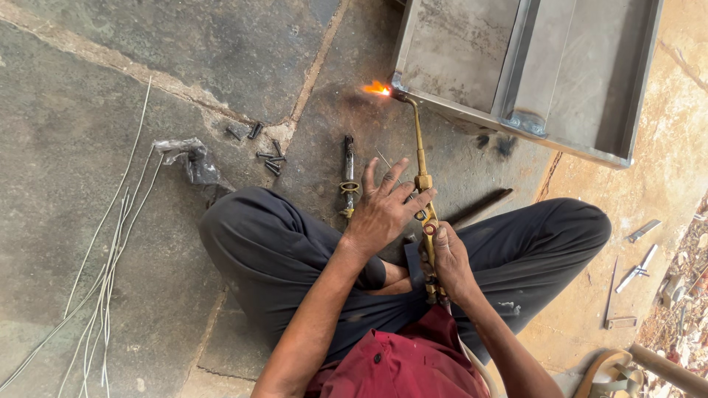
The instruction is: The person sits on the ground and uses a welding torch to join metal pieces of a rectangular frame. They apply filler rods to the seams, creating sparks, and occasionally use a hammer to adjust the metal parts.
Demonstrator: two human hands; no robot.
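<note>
A stone-slab floor is seen throughout. Thin wire rods are laid at the left, dark bolts near the upper centre, and a steel tray frame at the upper right.

I sit cross-legged, both forearms reaching forward over my lap. My left hand is spread, fingers splayed and palm down, fingertips touching metal. My right hand is curled tight in a fist-like grip, thumb on top.
</note>
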